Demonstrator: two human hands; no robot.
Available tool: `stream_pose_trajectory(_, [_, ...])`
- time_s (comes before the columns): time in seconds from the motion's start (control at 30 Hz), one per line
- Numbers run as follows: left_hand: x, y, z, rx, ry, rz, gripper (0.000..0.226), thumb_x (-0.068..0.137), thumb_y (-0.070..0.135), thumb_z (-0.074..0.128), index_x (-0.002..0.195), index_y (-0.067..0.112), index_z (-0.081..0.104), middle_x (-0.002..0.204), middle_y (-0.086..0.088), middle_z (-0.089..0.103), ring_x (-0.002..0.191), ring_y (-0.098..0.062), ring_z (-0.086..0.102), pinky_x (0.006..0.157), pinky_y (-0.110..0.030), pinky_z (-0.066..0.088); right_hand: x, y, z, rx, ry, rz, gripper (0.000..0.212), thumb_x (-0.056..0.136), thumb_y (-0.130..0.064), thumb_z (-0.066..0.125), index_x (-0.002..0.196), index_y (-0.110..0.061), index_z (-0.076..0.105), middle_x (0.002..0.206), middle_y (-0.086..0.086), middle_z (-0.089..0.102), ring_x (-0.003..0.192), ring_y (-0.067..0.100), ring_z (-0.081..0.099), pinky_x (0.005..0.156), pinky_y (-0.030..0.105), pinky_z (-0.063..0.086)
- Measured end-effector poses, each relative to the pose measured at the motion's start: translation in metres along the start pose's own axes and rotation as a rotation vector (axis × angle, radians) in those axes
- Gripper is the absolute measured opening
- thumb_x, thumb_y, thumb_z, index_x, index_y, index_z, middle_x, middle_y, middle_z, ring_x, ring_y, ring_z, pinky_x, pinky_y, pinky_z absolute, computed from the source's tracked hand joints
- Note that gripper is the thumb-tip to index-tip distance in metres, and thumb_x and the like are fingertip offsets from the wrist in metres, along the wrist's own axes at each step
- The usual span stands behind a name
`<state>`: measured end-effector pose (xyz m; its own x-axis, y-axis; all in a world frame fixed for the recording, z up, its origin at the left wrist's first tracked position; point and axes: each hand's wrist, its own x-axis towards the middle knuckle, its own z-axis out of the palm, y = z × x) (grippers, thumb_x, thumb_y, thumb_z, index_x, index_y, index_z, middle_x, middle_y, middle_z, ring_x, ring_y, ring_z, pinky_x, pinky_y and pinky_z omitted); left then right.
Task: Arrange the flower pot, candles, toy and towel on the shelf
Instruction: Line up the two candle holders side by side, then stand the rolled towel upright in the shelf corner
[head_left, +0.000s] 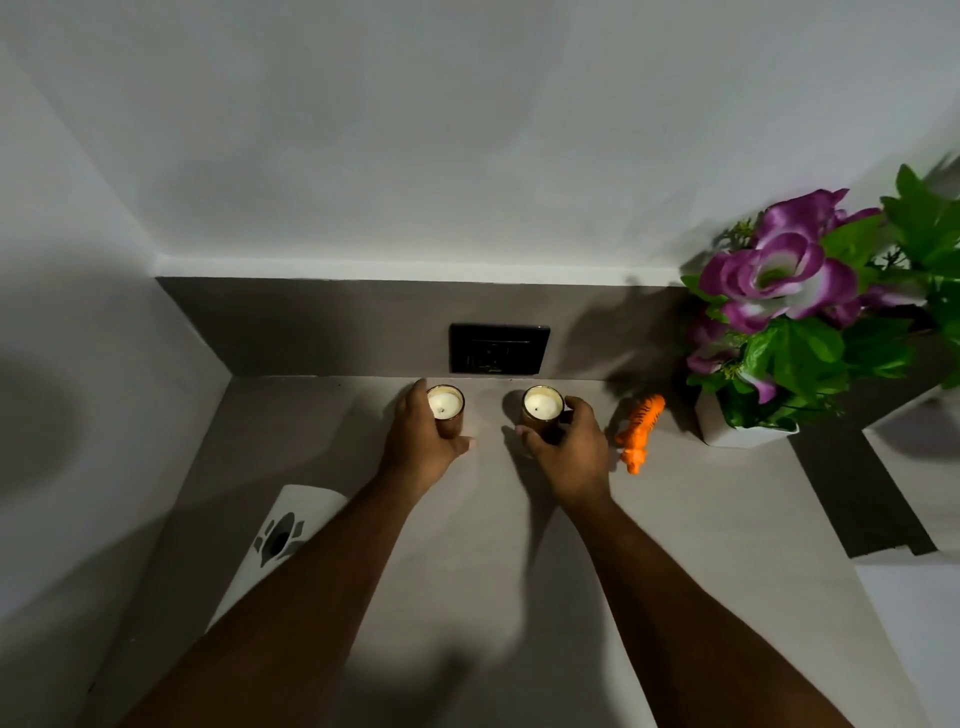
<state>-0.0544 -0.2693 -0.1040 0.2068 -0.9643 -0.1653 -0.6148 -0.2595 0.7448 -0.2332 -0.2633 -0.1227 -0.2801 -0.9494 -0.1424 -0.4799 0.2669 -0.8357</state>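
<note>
Both forearms are reaching across the shelf (519, 545) to the candles.
Left hand (421, 441) is grasping the left candle (445, 408), right hand (569, 447) the right candle (542, 410), apparently spacing them below the socket (498, 348). Toy (640, 431) and flower pot (743, 426) are standing to the right; towel (275, 545) is lying front-left.

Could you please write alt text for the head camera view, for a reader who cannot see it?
Two bare hands each hold a candle upright on a grey shelf below a black wall socket: left hand on the left candle, right hand on the right candle. An orange toy tiger and a flower pot stand to the right, a towel lies front-left.
</note>
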Motion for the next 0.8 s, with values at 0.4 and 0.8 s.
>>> stream_pose_trajectory(0.4, [-0.092,-0.074,-0.132,0.176,-0.249,-0.285,0.099,0.065,0.045,0.084,0.143,0.010,0.034,0.149,-0.015,0.040,0.132,-0.032,0.042,0.106,-0.042,0.037,-0.119,0.042,-0.004,-0.769,-0.234,-0.319,0.091,0.085,-0.077,0.026,0.152,-0.016,0.025,0.163,0.012,0.015,0.151,0.031,0.006,0.120,0.052,0.001])
stream_pose_trajectory(0.8, [-0.103,-0.089,-0.137,0.141,-0.082,-0.385,0.069,0.057,0.047,0.086,0.109,0.015,0.053,0.098,-0.003,0.057,0.083,-0.025,0.059,0.073,-0.033,0.049,-0.116,0.045,0.002,-0.886,-0.297,-0.339,0.098,0.081,-0.082,0.011,0.155,-0.019,0.000,0.164,0.010,-0.009,0.150,0.031,-0.013,0.118,0.055,-0.010])
